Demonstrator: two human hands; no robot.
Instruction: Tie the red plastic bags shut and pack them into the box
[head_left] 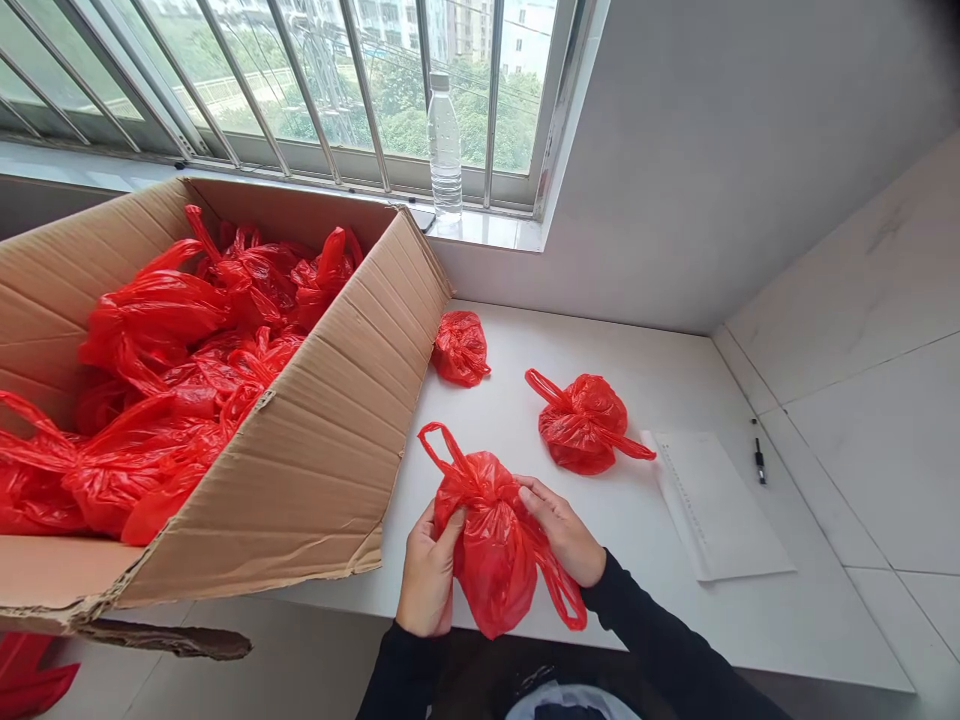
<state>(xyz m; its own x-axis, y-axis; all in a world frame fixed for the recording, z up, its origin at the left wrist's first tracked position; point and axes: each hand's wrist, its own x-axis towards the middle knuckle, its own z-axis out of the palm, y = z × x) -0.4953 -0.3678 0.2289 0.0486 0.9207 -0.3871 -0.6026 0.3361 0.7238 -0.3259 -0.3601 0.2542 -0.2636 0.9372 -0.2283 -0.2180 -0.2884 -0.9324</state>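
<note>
A knotted red plastic bag (496, 550) is held between my two hands at the front edge of the white table. My left hand (429, 565) grips its left side, thumb pressed on the front. On the right side, my right hand (561, 530) closes round the bag near its knot. One handle loop sticks up to the upper left and the other hangs down at the lower right. What the bag contains is hidden. Another tied red bag (585, 425) lies just beyond my right hand, and a smaller red bundle (460, 348) rests against the carton.
An open cardboard box (315, 450) full of red bags fills the left side. White paper sheets (720, 505) and a black pen (760, 462) lie at the right of the table (510, 355). A water bottle (445, 150) stands on the sill of the barred window.
</note>
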